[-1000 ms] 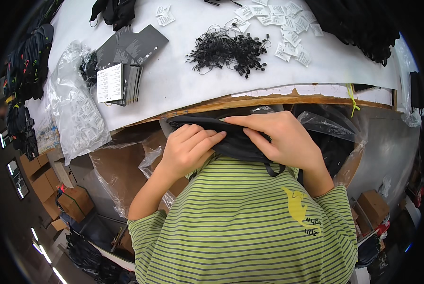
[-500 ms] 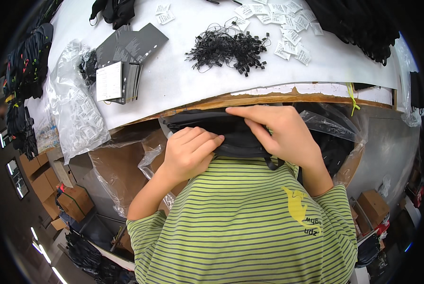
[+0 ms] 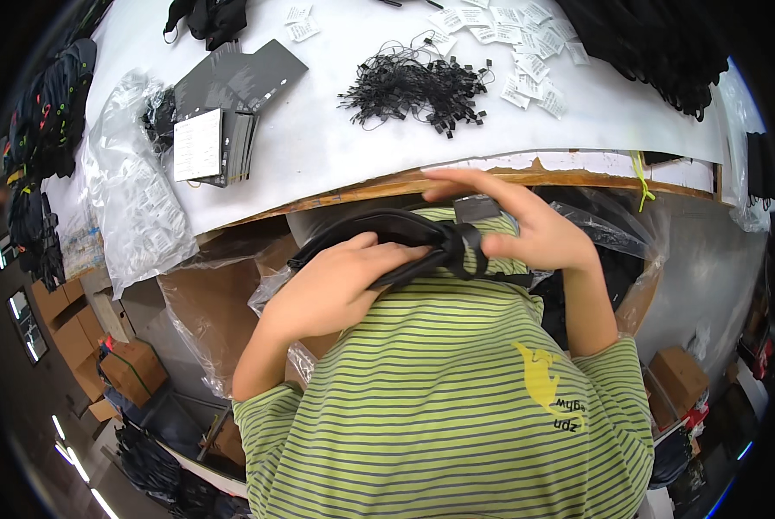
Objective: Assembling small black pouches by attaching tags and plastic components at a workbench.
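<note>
A black fabric pouch (image 3: 366,227) with a strap is held against my green striped shirt, just below the table's front edge. My left hand (image 3: 340,281) is closed on its near side, fingers reaching over the fabric. At the pouch's right end, a black strap loop (image 3: 468,251) stands out from the fabric. My right hand (image 3: 526,225) is beside that loop, its index finger stretched out and the thumb apart from it. A small dark grey flat piece (image 3: 477,208) shows between the right hand's finger and thumb; whether the hand touches it I cannot tell.
On the white table (image 3: 318,147) lie a heap of black looped cords (image 3: 418,86), dark cards (image 3: 240,78), white labels (image 3: 526,39) and a clear plastic bag (image 3: 141,190). Black fabric goods (image 3: 651,52) are piled far right. Plastic-lined cardboard (image 3: 219,303) is below the edge.
The right hand has come off the pouch's top edge, its fingers now spread beside the strap. The pouch has tilted and bunched, and the left hand has slid further over it.
</note>
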`<state>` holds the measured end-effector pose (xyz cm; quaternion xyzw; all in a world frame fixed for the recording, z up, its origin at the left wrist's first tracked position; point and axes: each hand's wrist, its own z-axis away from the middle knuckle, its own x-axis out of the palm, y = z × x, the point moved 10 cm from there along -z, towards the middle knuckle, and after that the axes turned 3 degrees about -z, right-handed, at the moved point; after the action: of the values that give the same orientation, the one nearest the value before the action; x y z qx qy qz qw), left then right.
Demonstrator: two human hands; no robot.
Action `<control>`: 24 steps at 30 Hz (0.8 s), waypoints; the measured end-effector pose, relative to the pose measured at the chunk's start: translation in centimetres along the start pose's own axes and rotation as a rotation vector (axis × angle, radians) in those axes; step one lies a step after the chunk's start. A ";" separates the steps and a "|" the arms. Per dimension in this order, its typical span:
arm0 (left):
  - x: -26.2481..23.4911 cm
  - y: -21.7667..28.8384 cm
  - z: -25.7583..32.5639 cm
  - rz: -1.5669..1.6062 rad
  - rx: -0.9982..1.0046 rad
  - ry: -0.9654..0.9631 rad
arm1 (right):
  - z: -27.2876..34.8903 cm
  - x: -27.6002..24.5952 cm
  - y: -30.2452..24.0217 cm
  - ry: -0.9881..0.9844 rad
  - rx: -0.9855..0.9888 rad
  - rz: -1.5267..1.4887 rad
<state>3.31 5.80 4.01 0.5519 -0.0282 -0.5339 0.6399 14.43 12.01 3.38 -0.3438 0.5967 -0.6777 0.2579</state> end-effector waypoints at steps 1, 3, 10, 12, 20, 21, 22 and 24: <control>0.1 -0.7 0.3 0.093 -0.023 -0.035 | 0.6 -0.2 0.0 -0.004 0.001 -0.001; 1.1 -2.9 0.8 0.217 -0.106 -0.162 | 1.8 1.5 1.2 -0.157 0.092 0.426; 3.2 -5.1 1.3 0.789 -0.188 -0.136 | 1.9 -0.7 7.0 0.255 0.237 0.390; 3.4 -5.5 1.7 0.832 -0.207 -0.151 | 2.1 -1.5 7.6 0.353 0.224 0.388; 3.1 -7.9 4.0 0.941 -0.292 -0.019 | 4.8 -6.3 7.3 0.460 0.329 -0.539; 1.9 -7.8 3.8 0.794 -0.189 0.089 | 4.9 -6.6 7.0 0.438 0.337 -0.538; 0.5 -7.2 3.6 0.645 -0.087 0.194 | 4.9 -6.7 6.3 0.441 0.336 -0.537; 0.1 -7.7 3.8 0.610 -0.213 0.204 | 5.1 -8.3 4.3 0.527 0.300 -0.228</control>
<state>-4.03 4.55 -0.19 0.4986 -0.0717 -0.2598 0.8239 23.37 14.43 -1.90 -0.1793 0.4938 -0.8484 0.0646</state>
